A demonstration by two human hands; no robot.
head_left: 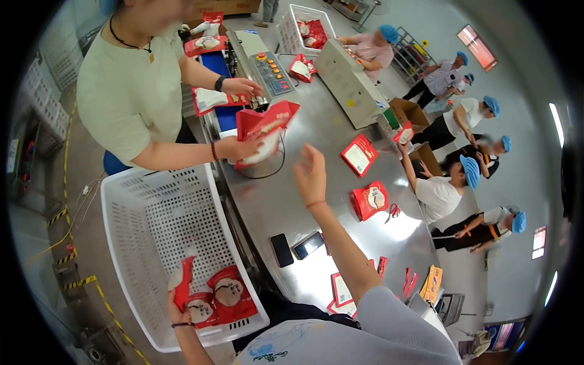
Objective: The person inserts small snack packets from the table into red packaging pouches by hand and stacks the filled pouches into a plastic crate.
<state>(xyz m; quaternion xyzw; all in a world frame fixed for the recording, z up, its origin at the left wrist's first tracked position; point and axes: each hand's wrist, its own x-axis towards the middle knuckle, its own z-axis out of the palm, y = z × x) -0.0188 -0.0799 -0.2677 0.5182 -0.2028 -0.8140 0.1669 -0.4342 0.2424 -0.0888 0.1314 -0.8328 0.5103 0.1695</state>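
Observation:
My left hand (176, 309), with a beaded bracelet at the wrist, is down in a white perforated plastic basket (112, 230) and grips the edge of a red and white pouch (182, 281). Beside that pouch, more filled red pouches (229, 291) lie at the near end of the basket. Over the steel table (267, 201) my right hand (312, 176) is raised, fingers apart and holding nothing. Nearest to it is another red pouch (267, 131), held by the co-worker across the basket corner; that co-worker's hand (242, 148) is separate from mine.
Two phones (281, 250) lie on the table's near edge. Red pouches (370, 201) and red scissors (393, 212) are farther right. A sealing machine with a button panel (271, 73) and a grey box-shaped machine (350, 82) stand beyond. Several co-workers in blue caps surround the table.

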